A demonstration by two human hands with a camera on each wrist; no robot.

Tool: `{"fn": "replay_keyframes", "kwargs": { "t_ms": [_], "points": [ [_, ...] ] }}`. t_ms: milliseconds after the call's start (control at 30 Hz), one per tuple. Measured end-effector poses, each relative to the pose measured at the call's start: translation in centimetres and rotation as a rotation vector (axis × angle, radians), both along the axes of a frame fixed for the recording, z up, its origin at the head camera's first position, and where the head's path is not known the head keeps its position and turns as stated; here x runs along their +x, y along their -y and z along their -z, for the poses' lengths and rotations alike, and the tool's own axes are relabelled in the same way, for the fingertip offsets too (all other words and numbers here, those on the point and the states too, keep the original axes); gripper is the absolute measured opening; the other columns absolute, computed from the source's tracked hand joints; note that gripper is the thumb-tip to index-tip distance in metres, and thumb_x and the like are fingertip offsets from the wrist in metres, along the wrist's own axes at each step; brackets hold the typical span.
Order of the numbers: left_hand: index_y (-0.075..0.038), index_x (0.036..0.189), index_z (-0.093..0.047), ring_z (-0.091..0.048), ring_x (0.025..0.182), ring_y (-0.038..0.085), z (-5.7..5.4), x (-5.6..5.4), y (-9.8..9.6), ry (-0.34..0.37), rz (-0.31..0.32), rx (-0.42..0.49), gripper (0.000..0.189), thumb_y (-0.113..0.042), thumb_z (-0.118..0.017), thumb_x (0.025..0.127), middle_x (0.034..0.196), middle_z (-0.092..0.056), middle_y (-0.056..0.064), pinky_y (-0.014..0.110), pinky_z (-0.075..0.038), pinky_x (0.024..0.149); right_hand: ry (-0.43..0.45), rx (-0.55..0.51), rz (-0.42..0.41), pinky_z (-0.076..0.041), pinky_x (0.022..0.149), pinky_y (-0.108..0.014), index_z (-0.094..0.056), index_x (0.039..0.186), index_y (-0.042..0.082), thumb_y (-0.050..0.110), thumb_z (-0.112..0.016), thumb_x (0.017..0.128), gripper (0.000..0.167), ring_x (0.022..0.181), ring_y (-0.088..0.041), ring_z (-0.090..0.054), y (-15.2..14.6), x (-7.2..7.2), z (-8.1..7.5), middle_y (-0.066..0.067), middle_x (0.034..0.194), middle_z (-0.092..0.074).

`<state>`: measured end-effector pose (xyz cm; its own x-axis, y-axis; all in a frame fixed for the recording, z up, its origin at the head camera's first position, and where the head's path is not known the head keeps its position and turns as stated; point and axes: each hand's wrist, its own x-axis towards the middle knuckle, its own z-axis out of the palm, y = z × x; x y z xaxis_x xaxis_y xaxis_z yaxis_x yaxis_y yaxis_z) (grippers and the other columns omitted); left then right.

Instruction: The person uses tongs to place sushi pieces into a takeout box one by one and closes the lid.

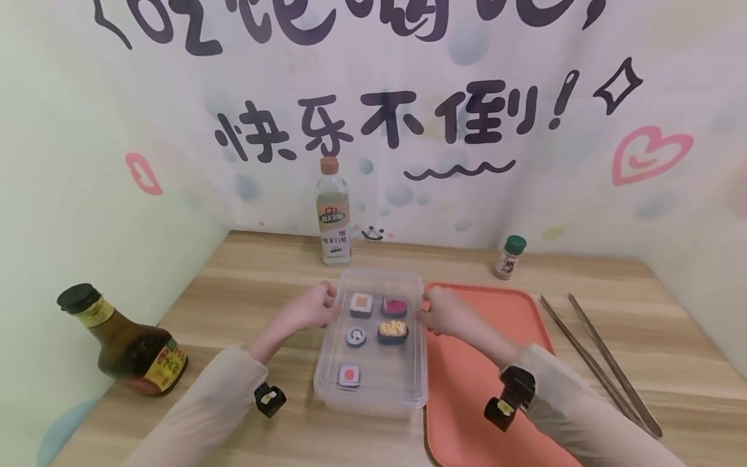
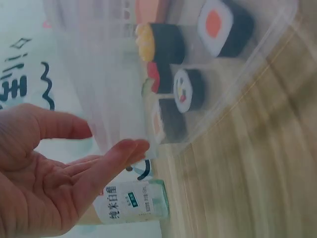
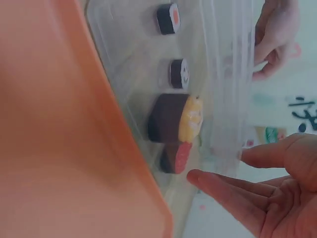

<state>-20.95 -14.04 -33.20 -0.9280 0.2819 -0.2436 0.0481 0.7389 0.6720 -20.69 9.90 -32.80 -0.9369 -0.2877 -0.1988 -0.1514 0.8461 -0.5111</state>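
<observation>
A clear plastic box [image 1: 373, 407] stands on the table, with a clear lid [image 1: 379, 280] over it. Through the plastic show several sushi pieces: a roll with an orange centre [image 1: 361, 303], a yellow-topped gunkan [image 1: 393, 331], a pink-topped piece [image 1: 394, 307] and a roll with a red centre [image 1: 349, 375]. My left hand [image 1: 315, 306] holds the lid's far left edge, thumb [image 2: 74, 126] on the upper side and fingers below. At the far right edge, my right hand [image 1: 449, 312] grips the lid the same way, as the right wrist view shows.
An orange tray [image 1: 467, 395] lies right beside the box, with metal tongs [image 1: 601, 363] farther right. A clear vinegar bottle [image 1: 334, 217] stands behind the box. A green-capped shaker [image 1: 510, 257] is at the back right, and a dark sauce bottle [image 1: 131, 350] at the left edge.
</observation>
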Motion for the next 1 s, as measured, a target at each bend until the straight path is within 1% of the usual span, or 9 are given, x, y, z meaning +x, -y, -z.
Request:
{"fn": "replay_keyframes", "kwargs": {
  "t_ms": [100,133,233,333,467,600,733,833,1000],
  "points": [
    [0.009,0.129,-0.032,-0.061,0.096,0.033,0.3,-1.3,0.2,0.066,0.016,0.101,0.048,-0.004,-0.052,0.087,0.12,-0.052,0.034,0.036,-0.058,0.078,0.09,-0.13,0.059,-0.059,0.055,-0.031,-0.04,0.129,-0.011,0.013,-0.051,0.093,0.046,0.062,-0.021,-0.065,-0.3,-2.2,0.9,-0.023,0.091,-0.065],
    [0.008,0.132,-0.029,-0.06,0.099,0.035,0.4,-1.8,0.1,0.082,0.021,0.127,0.053,-0.004,-0.052,0.087,0.121,-0.05,0.033,0.037,-0.058,0.08,0.115,-0.17,0.074,-0.06,0.058,-0.032,-0.034,0.134,-0.011,0.015,-0.049,0.094,0.05,0.064,-0.021,-0.065,-0.5,-3.0,1.2,-0.025,0.099,-0.063],
    [0.003,0.14,-0.02,-0.057,0.105,0.036,0.7,-3.2,-0.1,0.113,0.01,0.168,0.064,-0.005,-0.054,0.086,0.126,-0.048,0.031,0.036,-0.057,0.081,0.188,-0.248,0.119,-0.06,0.062,-0.032,-0.035,0.135,-0.006,0.02,-0.046,0.096,0.049,0.066,-0.017,-0.063,-0.9,-4.7,2.0,-0.025,0.113,-0.057],
    [0.003,0.14,-0.02,-0.056,0.107,0.036,1.1,-3.8,-0.2,0.16,-0.021,0.165,0.065,-0.007,-0.056,0.086,0.127,-0.048,0.03,0.033,-0.057,0.077,0.218,-0.29,0.147,-0.06,0.062,-0.032,-0.04,0.132,-0.004,0.023,-0.048,0.095,0.047,0.062,-0.015,-0.062,-1.1,-5.3,2.4,-0.023,0.109,-0.058],
    [0.001,0.14,-0.018,-0.053,0.11,0.038,1.2,-4.1,-0.4,0.196,-0.072,0.197,0.065,-0.005,-0.055,0.087,0.129,-0.045,0.031,0.036,-0.057,0.08,0.22,-0.31,0.184,-0.06,0.062,-0.033,-0.04,0.133,-0.003,0.025,-0.049,0.094,0.049,0.062,-0.016,-0.062,-0.9,-5.4,2.4,-0.02,0.103,-0.06],
    [0.003,0.141,-0.018,-0.054,0.11,0.038,1.0,-3.9,0.1,0.216,-0.035,0.201,0.065,-0.011,-0.055,0.088,0.128,-0.045,0.031,0.039,-0.056,0.085,0.286,-0.345,0.222,-0.06,0.071,-0.035,-0.024,0.14,-0.005,0.033,-0.046,0.095,0.062,0.085,-0.029,-0.065,-1.0,-4.8,2.3,-0.027,0.118,-0.053],
    [0.006,0.139,-0.022,-0.057,0.108,0.035,1.0,-2.6,1.6,0.338,0.09,0.244,0.063,-0.013,-0.055,0.089,0.128,-0.047,0.029,0.04,-0.057,0.085,0.425,-0.422,0.178,-0.059,0.077,-0.039,-0.019,0.142,-0.004,0.036,-0.054,0.091,0.073,0.102,-0.033,-0.06,-1.4,-2.7,2.6,-0.027,0.129,-0.046],
    [0.007,0.137,-0.025,-0.058,0.107,0.033,1.0,-1.5,2.0,0.43,0.128,0.305,0.06,-0.011,-0.054,0.088,0.127,-0.048,0.028,0.04,-0.057,0.084,0.474,-0.459,0.111,-0.06,0.071,-0.037,-0.026,0.138,-0.005,0.029,-0.061,0.087,0.072,0.095,-0.028,-0.064,-1.5,-1.3,2.7,-0.025,0.124,-0.051],
    [0.008,0.137,-0.025,-0.057,0.109,0.034,1.1,-0.9,2.1,0.442,0.118,0.341,0.061,-0.013,-0.054,0.088,0.127,-0.047,0.029,0.039,-0.056,0.085,0.47,-0.5,0.091,-0.06,0.068,-0.037,-0.029,0.136,-0.009,0.023,-0.062,0.086,0.068,0.089,-0.026,-0.065,-1.5,-0.7,2.9,-0.025,0.118,-0.055]
  ]
}}
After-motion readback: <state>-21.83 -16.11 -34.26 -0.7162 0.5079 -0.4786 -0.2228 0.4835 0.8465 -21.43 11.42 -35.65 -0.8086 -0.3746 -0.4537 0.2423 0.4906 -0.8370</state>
